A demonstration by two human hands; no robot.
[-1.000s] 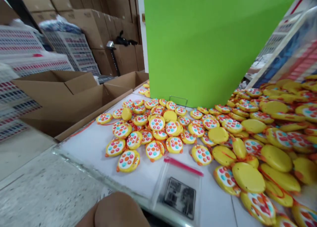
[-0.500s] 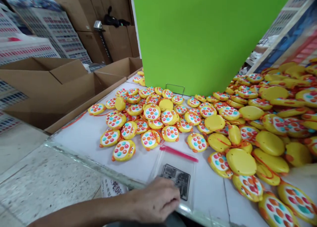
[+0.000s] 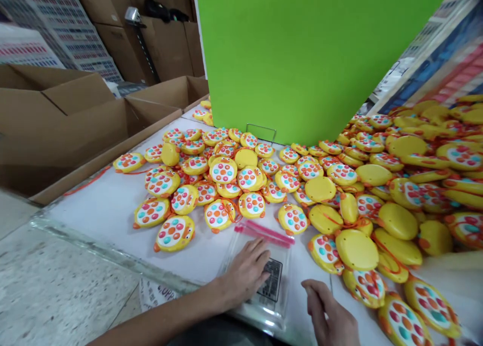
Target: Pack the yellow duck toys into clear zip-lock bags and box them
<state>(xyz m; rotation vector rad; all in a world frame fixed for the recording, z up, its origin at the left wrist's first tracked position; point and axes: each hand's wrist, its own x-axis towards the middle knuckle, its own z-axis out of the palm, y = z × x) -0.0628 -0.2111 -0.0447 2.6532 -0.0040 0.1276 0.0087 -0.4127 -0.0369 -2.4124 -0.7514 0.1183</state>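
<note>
A clear plastic zip bag (image 3: pixel 268 258) with a pink seal strip and a dark printed label lies flat at the table's near edge. My left hand (image 3: pixel 247 271) rests on it with the fingers stretched flat over the bag. My right hand (image 3: pixel 332 316) hovers just right of the bag, fingers loosely curled, holding nothing. Several round yellow toys (image 3: pixel 222 172) with coloured dots lie heaped across the white table (image 3: pixel 109 210); the nearest one (image 3: pixel 292 219) sits just beyond the bag's pink strip.
A tall green panel (image 3: pixel 302 54) stands upright behind the toys. Open cardboard boxes (image 3: pixel 75 119) sit to the left of the table, with stacked cartons and printed boxes behind. The toy pile rises higher on the right (image 3: pixel 415 164). A speckled floor lies at the lower left.
My left hand has slid forward from the table edge onto the bag and flattened. My right hand has come into view at the bottom. The view has dropped and shifted slightly.
</note>
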